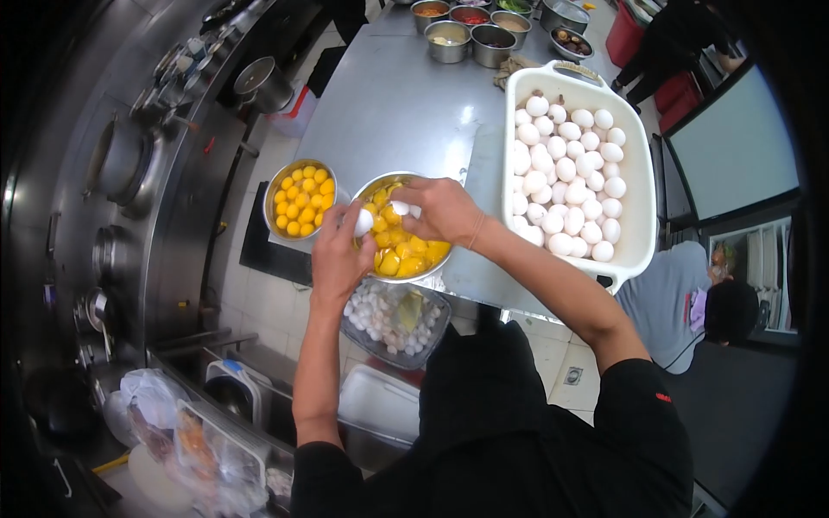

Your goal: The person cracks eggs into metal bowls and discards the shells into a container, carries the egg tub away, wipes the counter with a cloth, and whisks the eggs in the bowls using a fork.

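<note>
Over a metal bowl [438, 258] of yellow yolks in clear liquid, both of my hands are at work. My left hand [338, 252] has its fingers round a white eggshell [363, 224] at the bowl's left side. A second white shell piece [402, 208] is between the fingers of my right hand [442, 211], above the bowl's right part. To the left stands a smaller metal bowl [272, 186] with several round yolks. On the right, a white tub [639, 173] holds many whole white eggs [570, 173].
Below the table edge sits a grey basin [442, 309] of white shells. Metal pots of ingredients [448, 43] stand at the table's far end. A person in grey [678, 298] is low at the right, another in black [678, 39] at the back right. A stove counter [177, 198] runs along the left.
</note>
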A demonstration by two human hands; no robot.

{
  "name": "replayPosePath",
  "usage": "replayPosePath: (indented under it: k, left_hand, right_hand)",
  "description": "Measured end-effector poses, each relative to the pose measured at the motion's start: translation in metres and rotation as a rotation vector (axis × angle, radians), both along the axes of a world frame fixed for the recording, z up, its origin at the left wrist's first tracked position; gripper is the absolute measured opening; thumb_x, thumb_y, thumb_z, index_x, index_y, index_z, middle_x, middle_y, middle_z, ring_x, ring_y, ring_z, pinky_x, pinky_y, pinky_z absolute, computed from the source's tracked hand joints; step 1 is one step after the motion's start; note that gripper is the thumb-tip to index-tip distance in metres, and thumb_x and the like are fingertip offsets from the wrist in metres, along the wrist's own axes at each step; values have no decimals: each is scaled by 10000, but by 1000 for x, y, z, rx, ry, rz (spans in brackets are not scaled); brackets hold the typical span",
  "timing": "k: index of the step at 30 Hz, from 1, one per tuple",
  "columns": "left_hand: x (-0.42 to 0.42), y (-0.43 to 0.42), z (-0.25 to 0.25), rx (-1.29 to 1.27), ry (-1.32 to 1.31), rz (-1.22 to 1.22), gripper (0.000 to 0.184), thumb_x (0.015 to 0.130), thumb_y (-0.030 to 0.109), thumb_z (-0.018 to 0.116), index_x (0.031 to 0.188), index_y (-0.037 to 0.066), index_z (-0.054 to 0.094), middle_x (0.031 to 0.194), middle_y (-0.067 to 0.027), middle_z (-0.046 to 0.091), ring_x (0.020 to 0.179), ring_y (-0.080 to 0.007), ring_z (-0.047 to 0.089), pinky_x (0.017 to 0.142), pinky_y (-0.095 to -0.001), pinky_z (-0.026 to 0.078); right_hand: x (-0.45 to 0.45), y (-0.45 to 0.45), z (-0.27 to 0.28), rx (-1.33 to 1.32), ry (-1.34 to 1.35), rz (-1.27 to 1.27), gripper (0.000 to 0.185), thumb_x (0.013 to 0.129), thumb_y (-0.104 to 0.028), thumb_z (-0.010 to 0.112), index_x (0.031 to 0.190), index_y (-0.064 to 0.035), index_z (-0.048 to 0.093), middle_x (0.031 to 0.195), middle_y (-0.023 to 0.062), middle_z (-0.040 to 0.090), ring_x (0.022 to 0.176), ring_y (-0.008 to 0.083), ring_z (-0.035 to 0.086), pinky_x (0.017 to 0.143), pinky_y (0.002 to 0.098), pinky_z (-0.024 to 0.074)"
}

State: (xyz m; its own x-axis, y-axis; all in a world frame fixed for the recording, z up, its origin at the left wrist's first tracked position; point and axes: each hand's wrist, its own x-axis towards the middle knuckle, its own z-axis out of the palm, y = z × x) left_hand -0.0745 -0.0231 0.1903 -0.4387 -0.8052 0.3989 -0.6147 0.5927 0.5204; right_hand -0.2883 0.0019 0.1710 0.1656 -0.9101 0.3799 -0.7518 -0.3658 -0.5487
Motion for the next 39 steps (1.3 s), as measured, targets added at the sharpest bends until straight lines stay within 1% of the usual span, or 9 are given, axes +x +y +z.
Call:
replayPosePath:
  k: [9, 11, 15, 18, 21, 26, 32, 35, 39]
  left_hand:
    - [90, 92, 8, 194, -75, 139, 592, 746, 35, 744, 1307, -26, 566, 1136, -146, 612, 860, -195, 617, 731, -301, 509]
    - [85, 118, 5, 627, 202, 70, 579, 795, 1, 716, 1338, -57, 524, 1194, -114, 597, 930, -166, 614, 771, -289, 510]
    - [57, 144, -30, 654, 544, 132, 550, 915, 56, 648, 1413, -41, 437, 1264, -130, 559, 1032, -194, 603, 876, -294, 502]
    - [55, 135, -61, 801, 871, 245, 512, 968, 92, 598, 1432, -17, 412, 1257, -144, 547, 1038, -197, 603, 864, -296, 519]
    - [50, 109, -94, 790, 1055, 389, 475, 985, 95, 570, 1420, -17, 415, 1277, -154, 521, 1039, -196, 595, 806, -292, 548]
    - [58, 63, -173, 317, 719, 591, 466, 950, 69, 610, 1376, -44, 459, 1262, -174, 502, 1041, -229, 598, 790, -312, 553]
    - [50, 48, -172, -26, 245, 583, 458, 965, 124, 595, 1378, -27, 465, 1307, -223, 483, 1096, -315, 577, 855, -361, 528]
    - [56, 39, -187, -57, 74, 492, 456, 951, 117, 608, 1367, -22, 481, 1256, -230, 518, 1079, -339, 579, 856, -384, 514]
    - [67, 33, -168, 270, 340, 465, 464, 927, 114, 648, 1342, -35, 502, 1181, -199, 559, 997, -310, 610, 832, -374, 513]
  right_hand:
    - [102, 77, 2, 629, -582, 58, 596, 834, -569, 672, 1056, -19, 721, 876, 210, 715, 823, 317, 711, 765, 389, 554]
    - [120, 85, 3, 855, -804, 3, 774, 884, -611, 572, 1278, 55, 558, 1185, 287, 615, 1099, 395, 610, 947, 413, 475]
    - [143, 104, -6, 826, -977, -77, 792, 925, -555, 541, 1446, 20, 384, 1406, 294, 464, 1288, 418, 471, 1089, 423, 357]
    - [68, 101, 49, 658, -810, 87, 676, 942, -375, 637, 1433, 29, 407, 1395, 274, 489, 1297, 329, 483, 1091, 367, 370]
    - [-19, 84, 31, 155, -592, -369, 327, 850, -5, 613, 1164, -86, 652, 1123, 89, 680, 840, 143, 656, 707, 278, 539]
    - [-161, 58, -17, 207, 305, -388, 385, 670, -53, 681, 1051, -75, 631, 1101, 101, 609, 1003, 321, 571, 860, 404, 504]
    - [-187, 53, -67, 245, 518, -236, 447, 662, -62, 672, 1105, -110, 638, 1079, 72, 620, 1019, 306, 569, 836, 414, 517]
    - [-181, 51, -49, 174, 361, -333, 388, 720, -105, 655, 1107, -91, 646, 953, 62, 636, 911, 240, 613, 782, 356, 550]
    - [-158, 34, -8, 359, -968, -591, 218, 833, -182, 589, 984, -48, 670, 876, 35, 622, 800, 106, 623, 629, 268, 553]
